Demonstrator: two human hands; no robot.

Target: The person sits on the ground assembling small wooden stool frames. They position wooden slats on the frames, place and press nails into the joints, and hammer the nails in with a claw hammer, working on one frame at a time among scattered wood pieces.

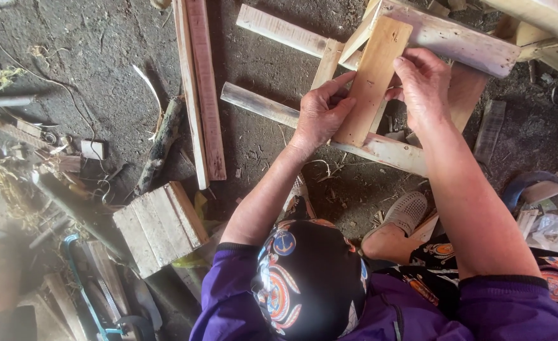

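Note:
A short, flat wooden plank [373, 76] is held between both hands, tilted, over a frame of pale wooden slats [386, 151] that lies on the dirt floor. My left hand [320, 113] grips the plank's lower left edge, fingers curled onto its face. My right hand [423, 85] pinches its right edge higher up. Both forearms come out of purple sleeves. A foot in a perforated beige shoe [406, 211] rests just below the frame.
Two long reddish boards [200, 88] lie left of the frame. A block of joined planks [159, 227] sits lower left, beside a saw with a blue handle [83, 284] and scrap wood. A rough branch [159, 145] lies nearby. More timber stands at the top right.

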